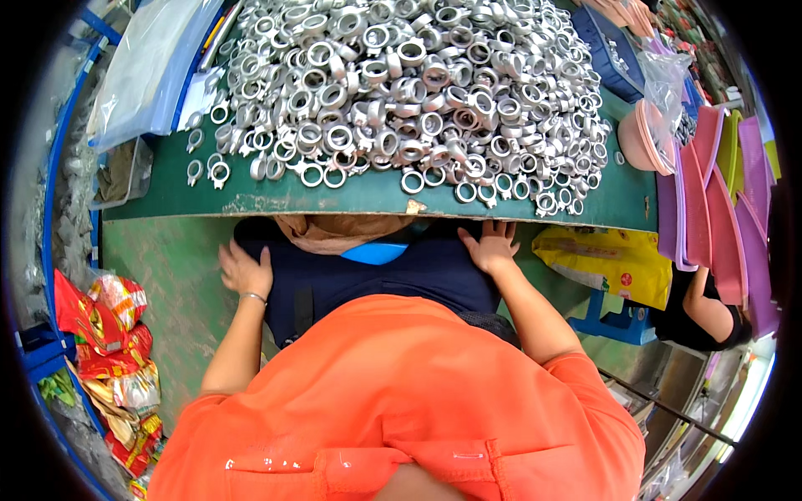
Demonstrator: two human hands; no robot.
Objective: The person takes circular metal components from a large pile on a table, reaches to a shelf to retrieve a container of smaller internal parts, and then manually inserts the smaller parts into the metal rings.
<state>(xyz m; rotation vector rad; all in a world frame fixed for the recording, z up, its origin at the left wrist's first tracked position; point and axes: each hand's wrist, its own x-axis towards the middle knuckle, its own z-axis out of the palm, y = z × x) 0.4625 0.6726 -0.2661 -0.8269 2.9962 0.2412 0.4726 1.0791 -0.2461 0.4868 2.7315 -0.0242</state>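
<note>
A big heap of silver-grey metal rings (401, 92), many with small lugs, covers most of the green tabletop (167, 196). Below the table's front edge, my left hand (245, 271) is at the outer side of my left thigh, with its fingers apart and nothing in them. A thin bracelet circles that wrist. My right hand (493, 248) rests on my right thigh, just under the table edge, its fingers spread and holding nothing. Dark blue trousers (359, 271) cover my lap. Neither hand touches the rings; a few loose ones (219, 173) lie along the near edge.
At the table's right stand a pink tub (645, 138), a blue bin (608, 54) and stacked purple and pink trays (710, 209). Beneath are a yellow sack (606, 263) and a blue stool (614, 321). Red packages (104, 321) hang at left. Another person's arm (706, 309) shows at right.
</note>
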